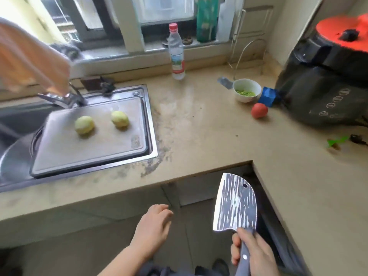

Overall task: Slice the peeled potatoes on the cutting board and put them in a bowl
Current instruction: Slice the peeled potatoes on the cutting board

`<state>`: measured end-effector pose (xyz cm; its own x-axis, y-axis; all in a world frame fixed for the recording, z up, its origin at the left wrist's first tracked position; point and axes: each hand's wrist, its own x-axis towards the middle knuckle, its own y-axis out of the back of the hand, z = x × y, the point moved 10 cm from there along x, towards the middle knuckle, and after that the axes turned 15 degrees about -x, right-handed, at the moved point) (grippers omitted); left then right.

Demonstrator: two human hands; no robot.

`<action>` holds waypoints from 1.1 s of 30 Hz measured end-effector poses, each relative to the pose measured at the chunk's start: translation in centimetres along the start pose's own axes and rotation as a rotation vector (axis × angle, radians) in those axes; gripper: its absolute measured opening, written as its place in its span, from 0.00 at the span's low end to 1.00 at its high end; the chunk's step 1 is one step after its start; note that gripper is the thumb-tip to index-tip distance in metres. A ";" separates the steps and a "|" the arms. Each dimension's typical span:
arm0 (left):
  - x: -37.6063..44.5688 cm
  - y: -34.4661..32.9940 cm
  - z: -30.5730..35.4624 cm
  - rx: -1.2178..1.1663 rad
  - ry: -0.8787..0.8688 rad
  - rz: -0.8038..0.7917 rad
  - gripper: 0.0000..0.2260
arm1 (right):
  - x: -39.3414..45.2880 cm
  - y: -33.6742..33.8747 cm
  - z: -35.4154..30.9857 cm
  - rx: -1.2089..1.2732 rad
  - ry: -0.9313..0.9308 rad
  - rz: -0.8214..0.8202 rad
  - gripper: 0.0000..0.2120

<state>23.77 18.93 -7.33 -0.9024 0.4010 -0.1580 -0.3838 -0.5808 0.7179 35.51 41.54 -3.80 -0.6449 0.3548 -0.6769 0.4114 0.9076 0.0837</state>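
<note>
Right hand (256,253) grips cleaver (236,206) — potatoes (84,125) peeled, whole.

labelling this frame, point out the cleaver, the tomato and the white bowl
cleaver (236,204), head view, middle of the blade
tomato (259,110), head view, centre of its skin
white bowl (251,86), head view, inner wall

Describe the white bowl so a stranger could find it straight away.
Start at the big black appliance with the red lid on the right. Just left of it the white bowl stands on the counter, the only dish there, holding chopped green bits.
</note>
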 end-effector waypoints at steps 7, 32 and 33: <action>0.9 15.2 -8.1 -0.027 -0.025 0.181 0.13 | 0.6 -17.5 -2.8 -0.013 0.014 -0.100 0.12; 18.4 32.4 -25.2 -0.137 0.342 0.354 0.37 | 12.0 -40.5 -13.7 -0.577 0.299 -0.309 0.09; 18.7 32.2 -25.7 -0.140 0.337 0.324 0.37 | 12.3 -40.8 -13.7 -0.584 0.298 -0.308 0.09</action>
<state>-10.54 -10.48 -4.57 -0.9842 -0.0542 -0.1684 -0.0744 -0.7370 0.6718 2.00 11.92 -5.56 -0.8583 0.0343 -0.5120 -0.1751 0.9183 0.3550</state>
